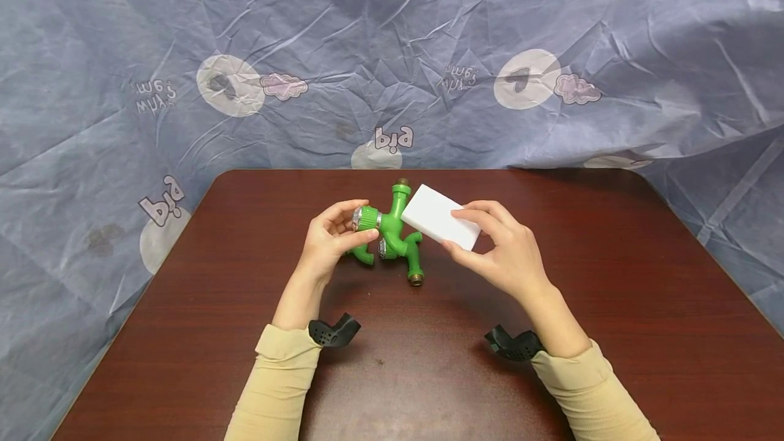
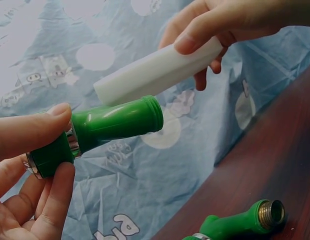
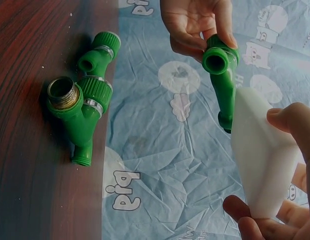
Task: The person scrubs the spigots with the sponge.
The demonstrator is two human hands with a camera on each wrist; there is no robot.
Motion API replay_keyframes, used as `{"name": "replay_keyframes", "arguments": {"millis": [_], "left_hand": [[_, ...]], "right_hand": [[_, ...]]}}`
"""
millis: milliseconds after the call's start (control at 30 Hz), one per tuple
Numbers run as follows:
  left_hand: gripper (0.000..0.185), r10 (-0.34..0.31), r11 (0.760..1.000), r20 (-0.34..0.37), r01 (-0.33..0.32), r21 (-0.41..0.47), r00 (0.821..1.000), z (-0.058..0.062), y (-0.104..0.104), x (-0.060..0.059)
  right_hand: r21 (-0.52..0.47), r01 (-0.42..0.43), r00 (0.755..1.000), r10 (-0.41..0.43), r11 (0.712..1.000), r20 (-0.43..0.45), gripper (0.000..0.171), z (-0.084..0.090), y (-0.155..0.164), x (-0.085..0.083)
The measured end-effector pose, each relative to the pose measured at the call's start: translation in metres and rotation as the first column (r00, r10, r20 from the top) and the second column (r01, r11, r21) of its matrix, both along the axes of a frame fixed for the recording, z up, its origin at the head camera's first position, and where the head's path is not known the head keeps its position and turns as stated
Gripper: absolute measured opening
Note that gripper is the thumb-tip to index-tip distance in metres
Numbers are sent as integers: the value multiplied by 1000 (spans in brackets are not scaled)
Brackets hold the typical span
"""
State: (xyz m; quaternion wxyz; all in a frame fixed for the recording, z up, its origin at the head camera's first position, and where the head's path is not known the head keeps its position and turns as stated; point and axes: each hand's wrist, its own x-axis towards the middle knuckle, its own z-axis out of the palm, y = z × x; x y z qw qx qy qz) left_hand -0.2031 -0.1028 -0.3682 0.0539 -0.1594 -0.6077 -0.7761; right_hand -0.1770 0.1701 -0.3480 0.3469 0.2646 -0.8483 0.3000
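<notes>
Above the table, my left hand pinches a green plastic tap by its ribbed knob, thumb on one side and fingers on the other. My right hand grips a white sponge block between thumb and fingers. One end of the sponge is beside the tap's body; whether they touch, I cannot tell. In the left wrist view the held tap lies nearly level, below the sponge. Below my hands, more green taps lie on the table, partly hidden in the head view.
The brown wooden table has its far edge against a wrinkled blue-grey cloth with printed figures. In the right wrist view, two taps lie close together, one with a brass threaded end. Black wrist mounts sit at both cuffs.
</notes>
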Motion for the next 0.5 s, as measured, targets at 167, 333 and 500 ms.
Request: {"name": "replay_keyframes", "arguments": {"millis": [167,333,500], "left_hand": [[50,38,999,12,-38,5,999,2,-4,1],[50,61,998,39,-61,15,997,2,-10,-2],[53,69,996,65,-73,55,995,3,-16,-3]], "right_hand": [[-3,0,1000,0,1000,-7,38,0,1,-1],[-16,5,1000,-5,1000,-5,38,0,3,-2],[-38,12,1000,-13,999,-8,38,-1,6,-5]]}}
